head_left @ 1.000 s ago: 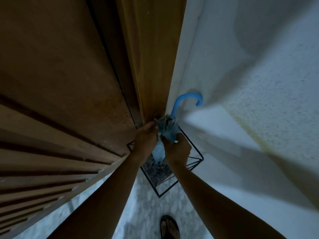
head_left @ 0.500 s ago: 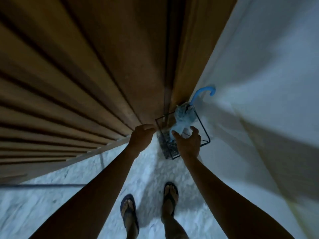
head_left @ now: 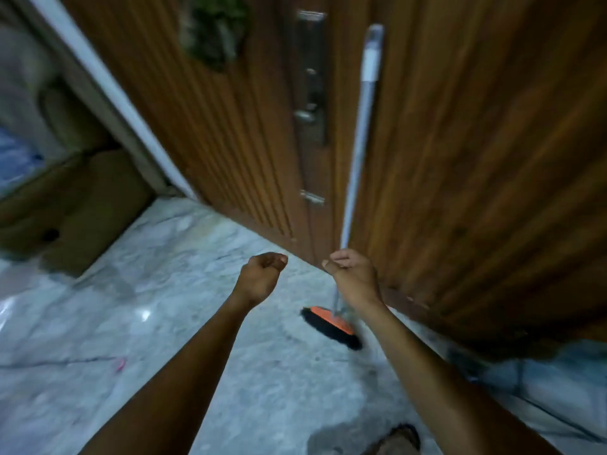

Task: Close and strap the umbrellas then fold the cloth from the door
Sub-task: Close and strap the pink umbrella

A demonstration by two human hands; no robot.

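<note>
No umbrella shows in the head view now. My left hand (head_left: 262, 277) hangs over the marble floor, curled into a fist and holding nothing. My right hand (head_left: 353, 277) is curled right at the silver handle of a broom (head_left: 359, 142) that leans on the wooden door (head_left: 476, 159). The handle runs in under its fingers and comes out below the wrist; a grip cannot be made out. High on the door hangs a blurred dark green thing (head_left: 213, 31), too blurred to tell what it is.
The broom's orange head with black bristles (head_left: 331, 325) rests on the marble floor (head_left: 164, 323) at the door's foot. A metal lock plate (head_left: 310, 77) sits on the door. Cardboard boxes (head_left: 82, 198) stand at the left. My sandalled foot (head_left: 397, 438) is at the bottom edge.
The view has swung left, away from the corner. The blue-handled umbrella and its wire stand have left the frame. My right hand has let go of the umbrella and is at the broom handle.
</note>
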